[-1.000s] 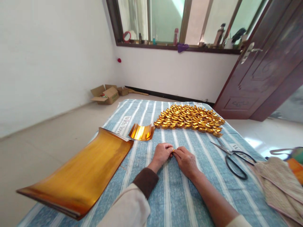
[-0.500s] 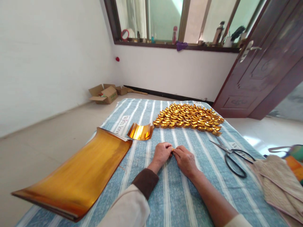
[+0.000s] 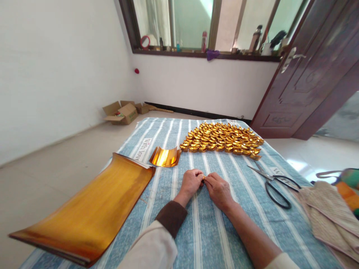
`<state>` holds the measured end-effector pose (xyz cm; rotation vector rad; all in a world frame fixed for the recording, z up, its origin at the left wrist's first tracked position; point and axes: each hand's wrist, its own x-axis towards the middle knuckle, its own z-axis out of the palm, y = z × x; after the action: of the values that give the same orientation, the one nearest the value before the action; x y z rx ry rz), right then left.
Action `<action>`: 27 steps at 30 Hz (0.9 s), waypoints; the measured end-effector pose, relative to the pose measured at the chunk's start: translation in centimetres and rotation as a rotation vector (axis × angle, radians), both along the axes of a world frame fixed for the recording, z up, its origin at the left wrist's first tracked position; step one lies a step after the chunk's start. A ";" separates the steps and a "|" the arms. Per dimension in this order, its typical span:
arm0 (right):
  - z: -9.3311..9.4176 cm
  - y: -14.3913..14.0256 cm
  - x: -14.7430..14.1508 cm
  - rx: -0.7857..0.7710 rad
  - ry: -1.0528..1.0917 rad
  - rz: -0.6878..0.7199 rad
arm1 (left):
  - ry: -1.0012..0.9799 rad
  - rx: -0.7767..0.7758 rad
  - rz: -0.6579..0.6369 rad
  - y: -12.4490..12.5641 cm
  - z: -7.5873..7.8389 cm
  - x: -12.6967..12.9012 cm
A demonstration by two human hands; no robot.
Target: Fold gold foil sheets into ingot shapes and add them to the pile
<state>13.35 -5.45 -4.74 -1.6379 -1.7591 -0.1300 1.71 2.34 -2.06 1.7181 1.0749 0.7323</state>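
Both hands (image 3: 204, 184) pinched on a tiny crinkled gold-foil piece (image 3: 204, 178).

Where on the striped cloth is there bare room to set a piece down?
Bare cloth lies between the hands and the gold ingot rows, and left of the scissors. Crowded: the foil stack on the left, the curled foil sheet, folded cloths on the right.
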 end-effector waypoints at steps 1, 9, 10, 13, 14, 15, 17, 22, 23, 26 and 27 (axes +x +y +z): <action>0.0 0.0 0.0 0.000 0.001 0.000 | 0.004 0.000 -0.003 0.0 0.0 0.0; 0.1 0.0 0.0 -0.004 0.006 -0.003 | 0.019 -0.003 -0.023 0.3 -0.3 0.0; 0.1 -0.1 0.0 -0.005 0.005 -0.002 | 0.022 -0.001 -0.027 0.3 -0.4 0.0; 0.1 -0.1 0.0 -0.006 0.003 -0.002 | 0.037 0.008 -0.042 0.3 -0.4 0.0; 0.1 -0.1 0.0 -0.006 0.003 -0.002 | 0.041 0.012 -0.046 0.3 -0.4 0.0; 0.2 -0.1 0.0 -0.006 0.003 -0.002 | 0.045 0.015 -0.049 0.3 -0.4 0.0; 0.2 -0.1 0.0 -0.008 0.002 -0.002 | 0.050 0.022 -0.053 0.3 -0.3 -0.1; 0.3 -0.1 0.0 -0.015 0.025 0.005 | 0.057 0.038 -0.061 0.3 -0.2 -0.1; 0.3 -0.1 0.0 -0.016 0.032 0.007 | 0.057 0.041 -0.061 0.3 -0.2 -0.1; 0.3 -0.1 0.0 -0.015 0.045 0.005 | 0.060 0.052 -0.058 0.3 -0.3 -0.1; 0.3 -0.1 0.0 -0.014 0.047 0.004 | 0.061 0.055 -0.058 0.3 -0.3 -0.1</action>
<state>13.34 -5.57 -4.42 -1.6350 -1.7311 -0.0769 1.58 2.66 -2.38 1.8216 1.0509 0.6827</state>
